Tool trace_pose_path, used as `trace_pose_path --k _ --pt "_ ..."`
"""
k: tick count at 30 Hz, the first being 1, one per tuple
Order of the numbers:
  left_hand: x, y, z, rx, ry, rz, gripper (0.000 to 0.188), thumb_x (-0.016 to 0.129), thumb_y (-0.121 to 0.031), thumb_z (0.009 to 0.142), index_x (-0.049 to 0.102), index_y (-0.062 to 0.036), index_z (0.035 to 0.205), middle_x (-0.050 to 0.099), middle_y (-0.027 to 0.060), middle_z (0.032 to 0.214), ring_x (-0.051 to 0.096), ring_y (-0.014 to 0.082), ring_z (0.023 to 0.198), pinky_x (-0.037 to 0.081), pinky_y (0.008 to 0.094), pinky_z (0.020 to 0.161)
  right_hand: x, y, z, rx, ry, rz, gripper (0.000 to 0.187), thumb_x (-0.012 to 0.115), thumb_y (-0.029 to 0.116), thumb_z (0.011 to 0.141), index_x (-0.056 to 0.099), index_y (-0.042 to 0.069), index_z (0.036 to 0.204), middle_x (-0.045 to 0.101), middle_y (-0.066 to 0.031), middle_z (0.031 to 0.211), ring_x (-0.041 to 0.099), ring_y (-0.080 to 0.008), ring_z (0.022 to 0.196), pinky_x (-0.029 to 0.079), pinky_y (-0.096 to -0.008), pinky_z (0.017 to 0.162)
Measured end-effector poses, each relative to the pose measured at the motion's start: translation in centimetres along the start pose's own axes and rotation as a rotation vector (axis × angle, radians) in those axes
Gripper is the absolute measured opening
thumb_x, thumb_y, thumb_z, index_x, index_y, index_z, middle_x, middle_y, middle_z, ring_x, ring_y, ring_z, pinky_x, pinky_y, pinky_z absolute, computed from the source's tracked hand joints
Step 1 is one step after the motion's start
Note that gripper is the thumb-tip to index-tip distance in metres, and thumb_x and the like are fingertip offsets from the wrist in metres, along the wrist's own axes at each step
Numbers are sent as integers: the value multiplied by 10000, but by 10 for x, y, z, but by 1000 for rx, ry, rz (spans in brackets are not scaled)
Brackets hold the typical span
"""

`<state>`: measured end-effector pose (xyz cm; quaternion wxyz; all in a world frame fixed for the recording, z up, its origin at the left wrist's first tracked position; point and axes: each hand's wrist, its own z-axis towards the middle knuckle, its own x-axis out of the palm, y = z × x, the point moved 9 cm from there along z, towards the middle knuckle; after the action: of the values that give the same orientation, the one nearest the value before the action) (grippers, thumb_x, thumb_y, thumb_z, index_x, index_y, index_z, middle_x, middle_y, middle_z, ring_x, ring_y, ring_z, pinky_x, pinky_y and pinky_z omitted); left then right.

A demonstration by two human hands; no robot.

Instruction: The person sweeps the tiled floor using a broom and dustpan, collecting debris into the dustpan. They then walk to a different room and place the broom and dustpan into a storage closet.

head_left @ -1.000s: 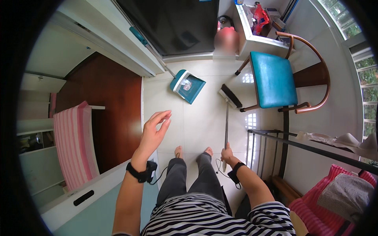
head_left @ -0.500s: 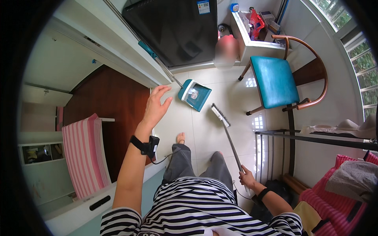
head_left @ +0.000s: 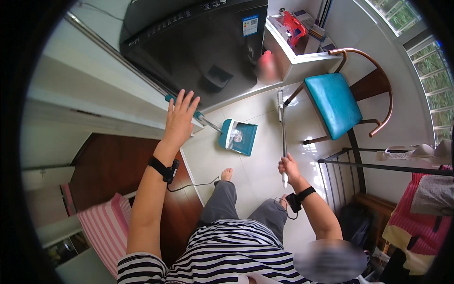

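Note:
My right hand (head_left: 290, 169) is wrapped round the grey handle of a long broom (head_left: 284, 137). The broom's narrow white head (head_left: 280, 99) lies on the tiles beside a chair leg. Fingers spread, my left hand (head_left: 178, 120) is raised in front of the long dustpan handle (head_left: 137, 73), close to its teal sleeve; I cannot tell whether it touches. That handle slants up along the white door frame. At its lower end a teal dustpan (head_left: 246, 150) with a white comb edge rests on the floor, a small crumpled pale scrap (head_left: 238, 136) inside.
A black appliance (head_left: 189, 61) stands ahead, a low white-walled box (head_left: 307, 61) beside it. At right are a chair with a teal seat (head_left: 332, 102) and a dark metal rack (head_left: 378, 163) with clothes. A doorway with a dark wooden floor (head_left: 113, 161) opens at left.
The broom head has moved away from me, toward the chair and the appliance. My left hand has risen toward the dustpan handle with its fingers spreading. The view has shifted too.

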<state>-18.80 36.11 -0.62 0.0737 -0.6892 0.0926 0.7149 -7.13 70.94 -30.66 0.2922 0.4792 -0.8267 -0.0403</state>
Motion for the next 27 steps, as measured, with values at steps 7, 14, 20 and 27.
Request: trace_pose_path --k 7,14,20,27 --pt "76 55 22 123 230 -50 425 729 -72 692 617 -97 1101 623 96 1072 517 269 1149 257 515 1101 159 3 20 149 342 1056 261 453 151 955 394 68 715 386 1 602 344 -66 439 337 -178 372" --pt "73 39 16 315 286 -196 130 741 -162 703 655 -124 793 633 99 680 631 312 730 491 411 689 182 1 116 174 453 1315 229 452 133 948 397 37 748 408 -25 606 372 -83 435 372 -186 378" --pt "61 46 -15 294 350 -327 202 740 -214 713 694 -195 908 655 76 713 636 292 722 495 401 652 136 -36 118 145 380 1257 217 449 123 945 393 34 756 413 -24 613 402 -84 448 395 -186 398" --pt "29 67 -57 198 294 -415 210 722 -217 730 718 -191 938 670 85 762 631 308 707 497 389 623 85 -96 45 8 11 1131 169 431 103 918 389 43 766 407 -17 617 380 -84 445 369 -174 375"
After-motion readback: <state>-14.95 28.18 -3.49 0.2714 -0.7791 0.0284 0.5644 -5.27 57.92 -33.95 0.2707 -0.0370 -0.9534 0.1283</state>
